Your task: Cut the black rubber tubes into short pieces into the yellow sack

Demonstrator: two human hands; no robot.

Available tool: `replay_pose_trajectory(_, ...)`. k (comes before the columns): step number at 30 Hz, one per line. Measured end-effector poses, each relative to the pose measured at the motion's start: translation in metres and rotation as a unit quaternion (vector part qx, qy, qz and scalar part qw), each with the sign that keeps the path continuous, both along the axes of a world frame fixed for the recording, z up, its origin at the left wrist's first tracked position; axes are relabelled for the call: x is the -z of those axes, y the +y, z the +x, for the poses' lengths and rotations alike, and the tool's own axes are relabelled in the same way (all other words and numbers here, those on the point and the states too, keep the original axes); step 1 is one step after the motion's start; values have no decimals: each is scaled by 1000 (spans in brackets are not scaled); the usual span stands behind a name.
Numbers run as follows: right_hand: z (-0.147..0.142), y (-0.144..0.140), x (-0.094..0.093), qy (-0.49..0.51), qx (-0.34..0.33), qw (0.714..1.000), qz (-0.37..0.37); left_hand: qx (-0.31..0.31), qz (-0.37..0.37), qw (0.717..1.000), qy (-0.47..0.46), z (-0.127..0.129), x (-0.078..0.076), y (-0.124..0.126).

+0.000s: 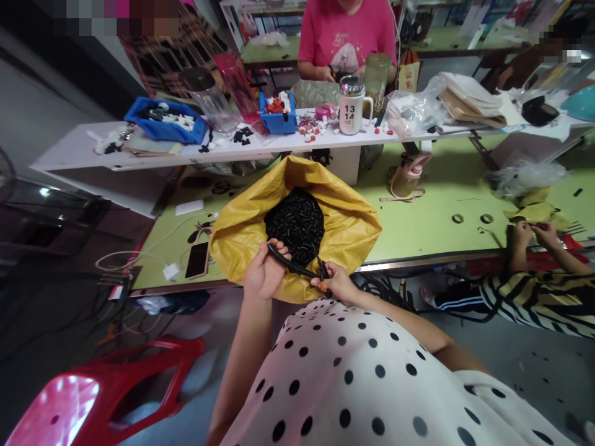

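My left hand (266, 272) is closed around one end of a black tube (292, 266), which runs across to the right. My right hand (341, 284) grips a pair of scissors (322, 269) with dark blades and some orange on the handles. The scissors are at the tube's right end; whether the blades touch it I cannot tell. Both hands are over the near edge of a wide-mouthed yellow bag (237, 232). Inside the bag lies a heap of short black tube pieces (295, 223).
The bag stands against a green table (427, 229). Behind it, a white shelf (223, 153) carries blue bins (277, 118) and a white mug (351, 111). A phone (197, 260) lies left. A red stool (125, 378) stands lower left. Co-workers sit opposite and at right.
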State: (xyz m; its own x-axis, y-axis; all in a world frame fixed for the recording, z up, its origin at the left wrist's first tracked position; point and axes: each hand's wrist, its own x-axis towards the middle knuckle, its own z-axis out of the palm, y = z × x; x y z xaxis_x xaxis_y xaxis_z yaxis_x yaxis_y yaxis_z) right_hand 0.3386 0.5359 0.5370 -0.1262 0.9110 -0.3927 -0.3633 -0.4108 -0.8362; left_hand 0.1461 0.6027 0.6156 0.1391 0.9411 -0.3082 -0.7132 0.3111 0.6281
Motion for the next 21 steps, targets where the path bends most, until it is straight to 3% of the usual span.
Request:
replay_pose_trajectory(7,5,-2,-2,-24,13,1000,-13,71,62,995,-5,5,1,8)
replay_pose_trajectory(12,7,-4,-3,-33,24,999,-22,88,114,990,10,12,2,8)
replay_pose_trajectory(15,10,-7,-4,-31,27,999,-32,122,162,978,41,17,-4,6)
replay_pose_trajectory(17,14,-8,-5,-32,15,999,-37,203,228,946,109,20,-17,5)
replay_pose_trajectory(19,18,-9,-8,-29,-12,999,-33,302,304,874,228,23,-37,4)
replay_pose_trajectory(21,22,-9,-10,-24,-41,999,-22,312,353,806,358,25,-59,4)
